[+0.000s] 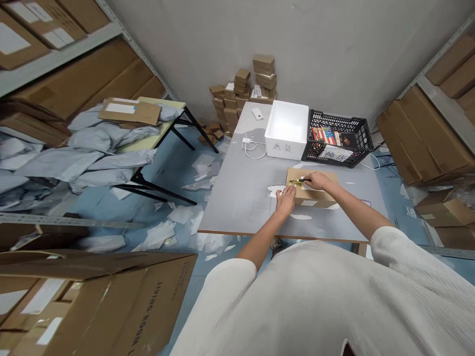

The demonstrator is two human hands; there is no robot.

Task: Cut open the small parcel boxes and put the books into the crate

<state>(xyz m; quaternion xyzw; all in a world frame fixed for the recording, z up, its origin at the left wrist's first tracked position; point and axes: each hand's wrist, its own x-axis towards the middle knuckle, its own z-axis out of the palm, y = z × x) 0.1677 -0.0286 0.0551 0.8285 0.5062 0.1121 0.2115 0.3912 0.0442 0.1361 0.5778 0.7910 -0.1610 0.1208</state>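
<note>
A brown cardboard box [326, 199] lies on the grey table [237, 198] in front of me, with pale labels on its top and side. My right hand [318, 181] is closed round a yellow and black utility knife [300, 180], whose tip points left across the box top. My left hand [285, 200] grips the box at its near left corner, close to the knife tip; some of its fingers are hard to make out. Torn white paper [273, 191] lies beside the box on the left, and another scrap [301, 216] is along its front.
Behind the box stand a white foam bin [286, 146] and a black plastic crate [336, 157] holding printed packages. A phone [257, 114] and white cable [256, 157] lie at the back left. Grey mailing bags [100, 163] cover a side table. Papers litter the floor; boxes fill the shelves.
</note>
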